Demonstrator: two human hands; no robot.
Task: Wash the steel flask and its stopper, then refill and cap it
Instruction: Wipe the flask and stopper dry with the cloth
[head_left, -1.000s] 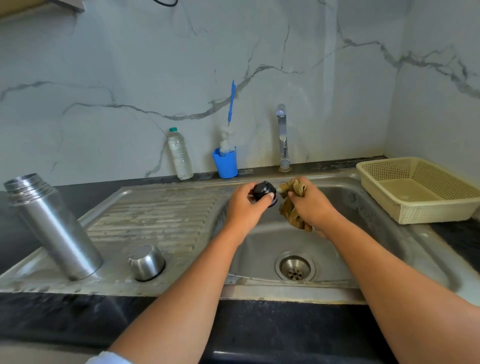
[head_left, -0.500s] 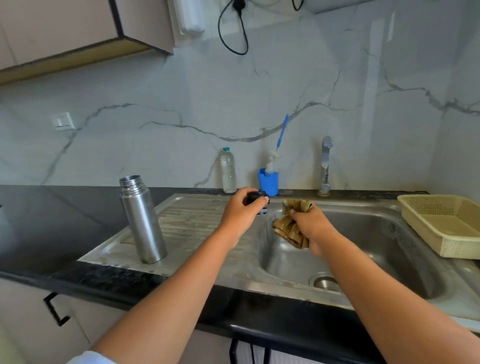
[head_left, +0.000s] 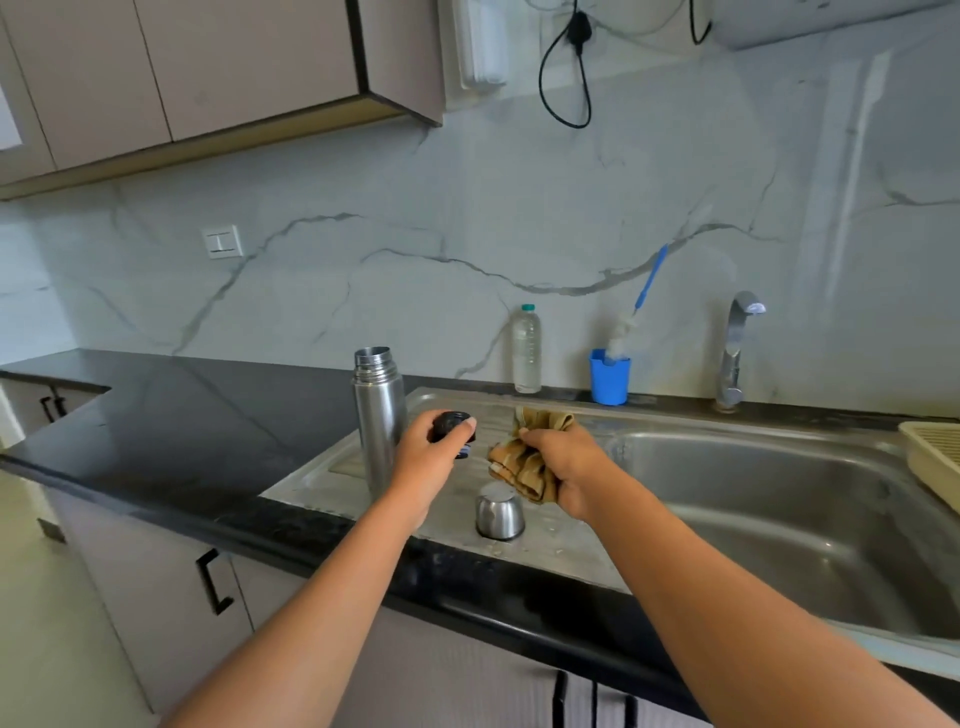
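Flask upright, mouth up — left hand grips stopper, right hand clutches cloth.

Half hidden in the left hand: stopper. Cut off at the right edge (only a corner visible): basket.

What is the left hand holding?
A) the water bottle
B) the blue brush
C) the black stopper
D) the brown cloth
C: the left hand grips the stopper, while the cloth is in the right hand.
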